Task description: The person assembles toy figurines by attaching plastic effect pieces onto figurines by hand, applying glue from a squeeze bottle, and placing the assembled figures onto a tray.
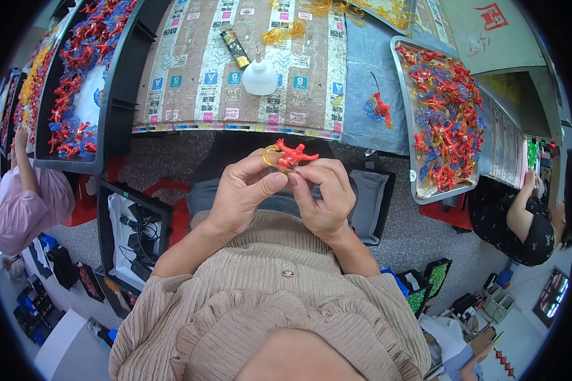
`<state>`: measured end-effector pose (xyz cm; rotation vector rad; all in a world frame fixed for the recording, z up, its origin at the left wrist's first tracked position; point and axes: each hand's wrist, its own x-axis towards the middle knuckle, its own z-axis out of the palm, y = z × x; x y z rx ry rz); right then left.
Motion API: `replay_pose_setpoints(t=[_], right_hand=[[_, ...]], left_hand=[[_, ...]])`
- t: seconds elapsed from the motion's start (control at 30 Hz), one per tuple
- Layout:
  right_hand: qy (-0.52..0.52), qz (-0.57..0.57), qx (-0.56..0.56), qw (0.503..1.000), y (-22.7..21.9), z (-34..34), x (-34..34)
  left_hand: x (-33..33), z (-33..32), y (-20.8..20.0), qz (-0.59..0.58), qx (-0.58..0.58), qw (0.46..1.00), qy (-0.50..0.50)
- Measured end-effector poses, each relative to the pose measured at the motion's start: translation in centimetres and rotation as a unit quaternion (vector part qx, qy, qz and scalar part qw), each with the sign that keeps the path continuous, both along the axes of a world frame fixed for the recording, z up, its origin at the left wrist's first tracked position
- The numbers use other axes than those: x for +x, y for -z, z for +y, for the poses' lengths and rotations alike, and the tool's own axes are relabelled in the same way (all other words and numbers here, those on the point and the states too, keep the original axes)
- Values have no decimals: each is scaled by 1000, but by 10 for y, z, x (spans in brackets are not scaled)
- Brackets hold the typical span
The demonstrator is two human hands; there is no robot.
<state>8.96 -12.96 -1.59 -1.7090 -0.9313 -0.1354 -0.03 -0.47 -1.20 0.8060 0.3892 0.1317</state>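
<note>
Toward twelve o'clock, the left hand [240, 192] and right hand [327, 195] pinch a red toy [295, 153], its lower part hidden by fingers [271, 183].

Shows just above the frame's centre as a small, glossy red figure [298, 154], arms spread left and right, lower part partly hidden. Has close by its left side a thin, translucent yellow loop [266, 157], curved and partly covered; cannot be told whether joined.
</note>
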Motion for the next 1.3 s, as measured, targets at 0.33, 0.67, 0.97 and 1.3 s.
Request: replay_pose_setpoints(t=[0.33, 0.67, 0.97, 1.3], right_hand=[[13, -26, 29, 999, 10, 1, -4], [14, -35, 31, 999, 17, 3, -5], [-11, -29, 52, 998, 19, 5, -5], [-7, 53, -3, 999, 1, 4, -5]], left_hand=[[-1, -5, -3, -21, 56, 998, -25], [-5, -11, -3, -5, 22, 998, -57], [-3, -11, 1, -24, 102, 991, -81], [5, 7, -4, -58, 571, 811, -114]])
